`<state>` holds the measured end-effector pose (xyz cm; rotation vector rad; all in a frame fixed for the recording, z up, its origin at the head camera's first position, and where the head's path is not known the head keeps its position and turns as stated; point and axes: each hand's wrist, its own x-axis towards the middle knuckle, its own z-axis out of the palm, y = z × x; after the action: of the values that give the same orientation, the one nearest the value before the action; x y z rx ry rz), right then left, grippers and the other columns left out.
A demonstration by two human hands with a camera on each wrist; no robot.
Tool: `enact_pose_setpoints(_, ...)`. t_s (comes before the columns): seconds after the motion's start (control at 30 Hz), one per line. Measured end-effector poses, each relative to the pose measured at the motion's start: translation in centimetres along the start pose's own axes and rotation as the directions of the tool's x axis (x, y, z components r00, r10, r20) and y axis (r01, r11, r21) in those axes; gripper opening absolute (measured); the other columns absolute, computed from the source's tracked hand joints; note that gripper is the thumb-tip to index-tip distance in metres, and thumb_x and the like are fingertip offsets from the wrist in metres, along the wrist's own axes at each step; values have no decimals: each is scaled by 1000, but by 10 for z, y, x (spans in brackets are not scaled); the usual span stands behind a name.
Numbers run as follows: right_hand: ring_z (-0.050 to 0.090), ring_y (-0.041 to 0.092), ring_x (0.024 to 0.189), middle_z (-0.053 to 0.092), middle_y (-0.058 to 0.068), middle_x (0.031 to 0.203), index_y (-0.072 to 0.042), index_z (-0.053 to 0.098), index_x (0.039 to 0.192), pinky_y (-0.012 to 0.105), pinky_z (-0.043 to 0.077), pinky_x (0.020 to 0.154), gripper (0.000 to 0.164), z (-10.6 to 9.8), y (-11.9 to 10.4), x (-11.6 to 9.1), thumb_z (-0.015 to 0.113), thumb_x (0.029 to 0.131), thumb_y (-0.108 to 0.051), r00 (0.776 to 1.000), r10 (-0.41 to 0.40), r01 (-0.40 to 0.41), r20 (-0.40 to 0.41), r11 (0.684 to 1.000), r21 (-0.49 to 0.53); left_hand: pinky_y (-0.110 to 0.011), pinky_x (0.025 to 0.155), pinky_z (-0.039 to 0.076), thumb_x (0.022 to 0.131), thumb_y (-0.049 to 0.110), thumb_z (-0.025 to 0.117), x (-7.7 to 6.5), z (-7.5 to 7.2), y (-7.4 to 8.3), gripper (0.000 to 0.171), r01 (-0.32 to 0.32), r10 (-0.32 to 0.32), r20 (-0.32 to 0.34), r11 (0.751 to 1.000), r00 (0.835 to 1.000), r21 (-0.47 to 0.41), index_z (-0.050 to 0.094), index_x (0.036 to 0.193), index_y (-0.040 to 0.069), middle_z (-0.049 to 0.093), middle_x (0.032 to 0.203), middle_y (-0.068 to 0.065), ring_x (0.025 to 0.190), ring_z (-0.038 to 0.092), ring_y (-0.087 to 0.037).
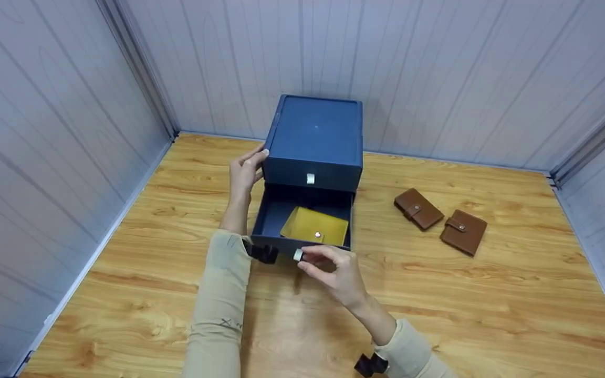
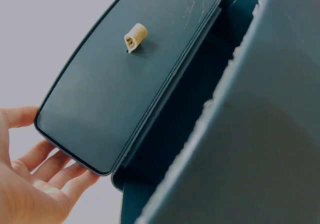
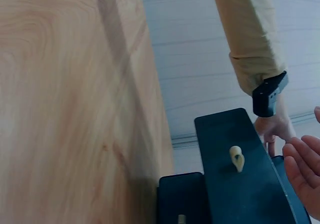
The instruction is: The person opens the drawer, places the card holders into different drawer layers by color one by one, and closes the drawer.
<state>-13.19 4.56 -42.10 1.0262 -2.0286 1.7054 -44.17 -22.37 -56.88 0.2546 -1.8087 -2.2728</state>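
A dark blue drawer cabinet stands by the back wall, one drawer below its top one pulled out. Inside that drawer lies a yellow wallet with a snap button. My left hand rests against the cabinet's left side, its thumb at the edge of the upper drawer front. Just by the pulled-out drawer's light pull tab is my right hand. In the right wrist view its fingers are apart from the tab, holding nothing.
Two brown wallets with snap straps, one nearer and one farther right, lie on the wooden table. Pale panel walls enclose it. Another dark front with a tab shows in the right wrist view.
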Motion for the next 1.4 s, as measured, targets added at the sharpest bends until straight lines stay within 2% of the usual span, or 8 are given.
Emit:
enact_pose_setpoints(0.17, 61, 19, 67, 64, 18, 76, 6, 65, 86, 29, 50, 54, 16, 6, 10, -6, 70, 71, 6, 1000, 8, -8, -17, 1000, -18, -40, 76, 48, 64, 47, 74, 6, -2, -8, 45, -46, 46, -4, 999, 999, -16, 66, 106, 31, 62, 108, 0, 95, 60, -17)
enact_pose_setpoints(0.5, 59, 19, 57, 63, 14, 69, 6, 64, 79, 28, 49, 49, 13, 16, 28, -13, 72, 69, 4, 999, 42, -44, -22, 996, -76, -39, 74, 48, 64, 46, 75, -7, 2, 4, 46, -46, 45, -18, 999, 999, -27, 67, 106, 31, 62, 108, 0, 95, 60, -17)
enact_pose_setpoints(0.7, 59, 13, 55, 65, 4, 69, 0, 67, 75, 22, 48, 50, 14, 22, 55, -21, 75, 70, -11, 991, 116, -123, -61, 985, -125, -39, 76, 48, 65, 46, 74, -3, 0, 0, 45, -48, 48, -4, 998, 999, -32, 66, 106, 30, 61, 109, -1, 96, 59, -16)
enact_pose_setpoints(0.97, 59, 2, 55, 65, -1, 64, -6, 68, 69, 15, 46, 50, 21, 25, 63, -21, 74, 71, -26, 989, 130, -145, -76, 960, -239, -37, 76, 48, 64, 48, 74, -3, 0, 1, 46, -27, 27, 0, 999, 1000, -22, 65, 107, 32, 61, 109, 1, 96, 59, -15)
enact_pose_setpoints(1.1, 58, 1, 55, 65, -1, 62, -7, 68, 67, 14, 45, 49, 23, 26, 64, -20, 73, 72, -29, 987, 150, -160, -58, 950, -268, -34, 78, 47, 67, 47, 73, -23, 6, 24, 45, 32, -32, -2, 1000, 1000, -1, 64, 109, 33, 60, 112, 3, 98, 58, -13)
enact_pose_setpoints(1.17, 58, 0, 54, 64, -2, 61, -7, 69, 66, 14, 45, 48, 24, 26, 66, -20, 72, 72, -30, 986, 158, -167, -53, 944, -284, -34, 81, 46, 72, 38, 71, -47, 14, 53, 43, 86, -86, -14, 996, 996, 12, 63, 113, 28, 58, 115, -1, 101, 57, -16)
enact_pose_setpoints(1.27, 58, 0, 54, 65, -2, 61, -8, 69, 67, 14, 45, 48, 25, 27, 67, -19, 71, 73, -31, 983, 175, -181, -46, 938, -295, -35, 81, 45, 74, 36, 70, -70, 22, 77, 40, 95, -94, -32, 995, 995, 28, 63, 113, 26, 58, 115, -2, 101, 57, -15)
enact_pose_setpoints(1.4, 58, 0, 56, 65, -2, 65, -7, 70, 70, 16, 45, 49, 23, 26, 69, -17, 69, 76, -29, 977, 210, -212, -40, 934, -288, -38, 82, 45, 73, 38, 70, -73, 24, 79, 39, 83, -81, -40, 996, 996, 41, 64, 111, 27, 59, 113, 1, 99, 57, -13)
